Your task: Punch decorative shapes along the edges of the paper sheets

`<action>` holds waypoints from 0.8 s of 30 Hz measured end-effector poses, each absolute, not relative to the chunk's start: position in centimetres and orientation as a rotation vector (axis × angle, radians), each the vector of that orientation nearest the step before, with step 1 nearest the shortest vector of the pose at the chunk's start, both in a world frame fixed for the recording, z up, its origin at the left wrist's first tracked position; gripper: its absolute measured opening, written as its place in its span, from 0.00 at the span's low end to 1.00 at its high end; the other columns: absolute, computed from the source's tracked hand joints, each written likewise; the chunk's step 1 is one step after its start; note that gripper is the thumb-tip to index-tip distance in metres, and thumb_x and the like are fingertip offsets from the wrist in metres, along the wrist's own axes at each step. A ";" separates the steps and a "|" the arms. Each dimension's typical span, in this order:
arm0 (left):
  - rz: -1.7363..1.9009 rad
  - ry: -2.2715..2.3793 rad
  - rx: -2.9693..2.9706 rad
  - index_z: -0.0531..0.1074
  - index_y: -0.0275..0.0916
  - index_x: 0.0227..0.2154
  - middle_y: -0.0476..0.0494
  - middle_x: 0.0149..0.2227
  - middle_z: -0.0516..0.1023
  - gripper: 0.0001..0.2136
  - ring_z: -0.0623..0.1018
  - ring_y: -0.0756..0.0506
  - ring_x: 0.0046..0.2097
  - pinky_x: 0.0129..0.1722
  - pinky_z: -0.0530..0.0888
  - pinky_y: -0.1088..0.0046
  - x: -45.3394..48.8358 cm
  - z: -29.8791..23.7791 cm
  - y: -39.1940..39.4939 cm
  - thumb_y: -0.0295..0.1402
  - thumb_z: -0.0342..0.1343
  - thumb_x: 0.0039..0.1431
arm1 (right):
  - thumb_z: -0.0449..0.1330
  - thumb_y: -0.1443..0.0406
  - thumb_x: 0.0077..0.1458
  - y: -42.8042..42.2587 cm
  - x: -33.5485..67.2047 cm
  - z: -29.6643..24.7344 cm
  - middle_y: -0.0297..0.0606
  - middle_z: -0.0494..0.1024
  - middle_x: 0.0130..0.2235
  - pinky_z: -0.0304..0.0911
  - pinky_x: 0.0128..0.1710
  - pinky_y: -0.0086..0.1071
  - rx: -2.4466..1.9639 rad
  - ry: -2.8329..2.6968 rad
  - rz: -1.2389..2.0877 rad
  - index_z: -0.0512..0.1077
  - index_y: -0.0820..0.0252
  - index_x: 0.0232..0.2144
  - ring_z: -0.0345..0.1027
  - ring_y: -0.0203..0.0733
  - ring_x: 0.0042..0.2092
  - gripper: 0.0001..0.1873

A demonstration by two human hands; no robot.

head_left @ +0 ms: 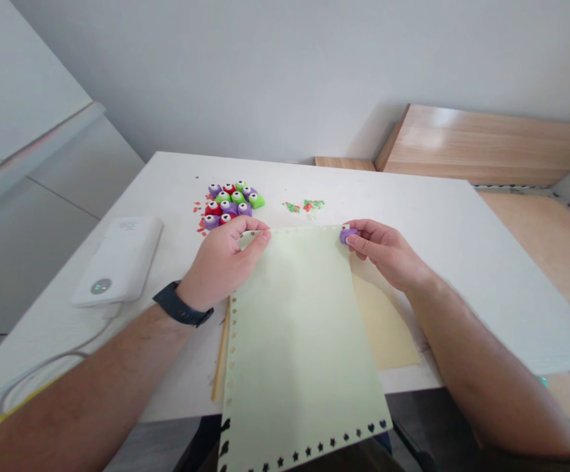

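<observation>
A pale green sheet of paper [304, 328] hangs over the table's front edge, with small shapes such as stars and hearts punched along its left and bottom borders and tiny holes along the top. My left hand [230, 259] pinches its top left edge between thumb and fingers. At the top right corner, my right hand [380, 246] grips a small purple craft punch [347, 235], which sits on the paper's edge. Beyond my left hand lies a cluster of purple, red and green craft punches [230, 200], partly hidden by that hand.
Small green and red paper cut-outs [309, 206] lie on the white table [412, 203]. A white power bank [122, 259] with a cable is at the left. Under the green sheet lies a tan sheet [387, 321]. Wooden furniture [491, 144] stands behind at the right.
</observation>
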State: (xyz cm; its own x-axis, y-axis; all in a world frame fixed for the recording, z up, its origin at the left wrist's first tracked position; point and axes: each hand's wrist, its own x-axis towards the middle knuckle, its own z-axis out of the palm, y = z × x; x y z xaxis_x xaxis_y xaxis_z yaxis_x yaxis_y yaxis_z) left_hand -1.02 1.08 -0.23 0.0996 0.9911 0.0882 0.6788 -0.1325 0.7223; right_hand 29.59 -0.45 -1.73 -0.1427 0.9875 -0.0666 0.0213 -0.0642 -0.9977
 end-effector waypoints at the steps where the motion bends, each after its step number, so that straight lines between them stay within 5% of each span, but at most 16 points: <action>1: 0.795 1.625 1.874 0.78 0.42 0.43 0.54 0.19 0.67 0.16 0.62 0.49 0.19 0.22 0.59 0.70 -1.0 -0.2 1.1 0.48 0.57 0.64 | 0.73 0.55 0.56 -0.4 29.5 -1.7 0.37 0.80 0.41 0.58 0.36 0.34 -1.197 -1.289 1.354 0.79 0.57 0.48 0.66 0.37 0.38 0.21; 24: 0.801 1.585 1.876 0.78 0.42 0.44 0.54 0.21 0.70 0.16 0.62 0.50 0.19 0.22 0.59 0.71 -1.1 -0.4 1.0 0.48 0.58 0.65 | 0.76 0.56 0.51 -0.2 29.4 -2.1 0.37 0.81 0.40 0.61 0.37 0.34 -1.261 -1.274 1.342 0.79 0.59 0.45 0.68 0.37 0.37 0.22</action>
State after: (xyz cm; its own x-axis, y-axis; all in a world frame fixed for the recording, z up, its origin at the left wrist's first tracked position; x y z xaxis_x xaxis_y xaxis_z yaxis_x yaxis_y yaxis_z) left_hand -1.08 1.03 -0.38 0.1262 0.9878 0.0910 0.6593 -0.1521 0.7363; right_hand 29.38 -0.22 -2.11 -0.1061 0.9893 -0.1002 0.0486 -0.0955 -0.9942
